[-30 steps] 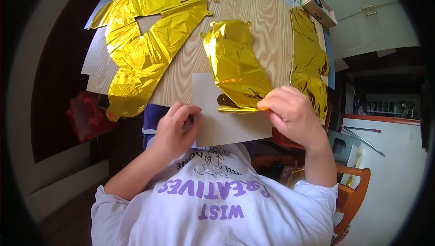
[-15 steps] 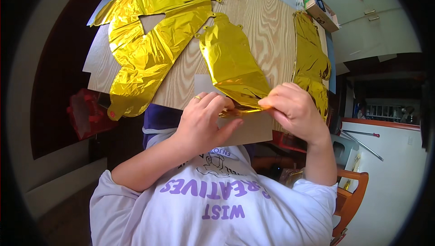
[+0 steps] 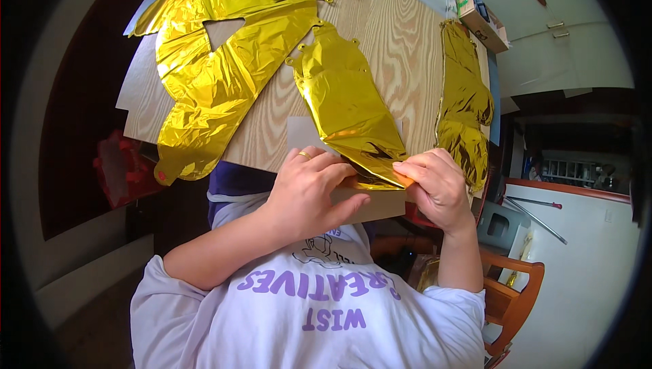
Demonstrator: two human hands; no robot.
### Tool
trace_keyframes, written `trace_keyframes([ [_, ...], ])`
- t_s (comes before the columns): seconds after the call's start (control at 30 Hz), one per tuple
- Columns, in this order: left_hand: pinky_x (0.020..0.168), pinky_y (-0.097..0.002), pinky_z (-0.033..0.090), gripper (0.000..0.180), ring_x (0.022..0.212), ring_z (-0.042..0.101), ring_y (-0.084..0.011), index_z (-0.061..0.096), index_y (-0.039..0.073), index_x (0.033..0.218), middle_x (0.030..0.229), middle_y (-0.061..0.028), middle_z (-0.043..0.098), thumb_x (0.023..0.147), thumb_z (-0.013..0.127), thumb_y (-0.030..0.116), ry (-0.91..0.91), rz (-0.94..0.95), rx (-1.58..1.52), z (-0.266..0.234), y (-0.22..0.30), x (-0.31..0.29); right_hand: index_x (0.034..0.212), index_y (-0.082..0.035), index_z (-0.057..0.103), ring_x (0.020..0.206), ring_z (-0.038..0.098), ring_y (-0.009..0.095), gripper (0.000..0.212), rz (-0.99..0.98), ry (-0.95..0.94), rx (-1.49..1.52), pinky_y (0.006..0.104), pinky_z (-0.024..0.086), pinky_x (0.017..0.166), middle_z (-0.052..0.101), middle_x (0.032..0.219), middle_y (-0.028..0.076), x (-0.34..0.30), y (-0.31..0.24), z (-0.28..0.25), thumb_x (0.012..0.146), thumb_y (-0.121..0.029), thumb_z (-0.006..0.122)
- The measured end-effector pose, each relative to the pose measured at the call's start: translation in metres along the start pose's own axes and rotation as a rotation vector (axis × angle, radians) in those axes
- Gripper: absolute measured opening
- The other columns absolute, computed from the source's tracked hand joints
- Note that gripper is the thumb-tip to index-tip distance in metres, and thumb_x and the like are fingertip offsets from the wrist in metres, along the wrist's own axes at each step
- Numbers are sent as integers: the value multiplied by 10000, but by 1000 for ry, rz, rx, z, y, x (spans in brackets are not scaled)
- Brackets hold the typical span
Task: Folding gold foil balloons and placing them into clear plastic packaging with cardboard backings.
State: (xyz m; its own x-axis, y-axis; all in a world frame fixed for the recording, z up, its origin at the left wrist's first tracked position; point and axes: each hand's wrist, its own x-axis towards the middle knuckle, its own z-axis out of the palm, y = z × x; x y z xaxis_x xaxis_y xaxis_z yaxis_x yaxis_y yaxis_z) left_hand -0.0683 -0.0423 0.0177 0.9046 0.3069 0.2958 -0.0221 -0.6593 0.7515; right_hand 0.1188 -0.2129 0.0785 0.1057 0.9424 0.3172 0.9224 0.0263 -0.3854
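Pinching gold foil (image 3: 339, 94), lying on table (image 3: 401, 36) & pale card (image 3: 297, 131), by R corner w/ R hand (image 3: 438, 189), thumb to fingers; resting L hand (image 3: 305, 189) half-open at near edge, can't tell if gripping.

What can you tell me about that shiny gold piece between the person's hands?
The gold foil piece is long, glossy and creased, and looks like thin metallic film. Small tabs stick out around its far end. It slants over the wood-grain table, far end toward the left, with its near end over a pale sheet. That near end is folded, with dark reflections. The right hand pinches its near right corner; the left hand is at the near left edge, fingertips partly hidden.
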Motion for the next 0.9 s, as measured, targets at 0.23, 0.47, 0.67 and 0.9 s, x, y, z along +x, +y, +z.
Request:
trace_keyframes([
  [0.23, 631, -317, 481, 149, 670, 653, -164, 730, 25, 1004, 806, -73, 710, 873, 746, 96, 42, -64, -154, 6, -4, -8, 1278, -62, 662, 985, 634, 242, 546, 290, -84, 115, 371, 517, 799, 673, 1124, 93, 4, 1, -8, 782, -199, 842],
  [0.47, 625, -196, 471, 119, 726, 576, -29, 684, -28, 1029, 849, 25, 682, 1012, 649, 84, -103, -643, -866, 8, 2, -19, 1324, 47, 559, 911, 605, 103, 506, 1264, -92, 1158, 268, 505, 806, 651, 1060, 79, -28, 51, -5, 1019, -351, 630],
  [0.67, 728, -229, 532, 111, 809, 632, -62, 649, -10, 1094, 950, -4, 694, 1021, 628, 70, -112, -673, -1134, 16, 16, -50, 1343, 33, 515, 927, 652, 108, 446, 1132, -51, 1337, 259, 536, 807, 680, 1068, 77, -31, 45, 25, 960, -134, 669],
  [0.9, 720, -249, 542, 202, 820, 643, -77, 639, -7, 1099, 925, -22, 685, 1029, 630, 182, -455, -1032, -1143, -8, 26, -64, 1386, 69, 451, 851, 678, 129, 467, 1070, 124, 1190, 253, 550, 775, 704, 1014, 102, -38, 24, 50, 960, -9, 623],
])
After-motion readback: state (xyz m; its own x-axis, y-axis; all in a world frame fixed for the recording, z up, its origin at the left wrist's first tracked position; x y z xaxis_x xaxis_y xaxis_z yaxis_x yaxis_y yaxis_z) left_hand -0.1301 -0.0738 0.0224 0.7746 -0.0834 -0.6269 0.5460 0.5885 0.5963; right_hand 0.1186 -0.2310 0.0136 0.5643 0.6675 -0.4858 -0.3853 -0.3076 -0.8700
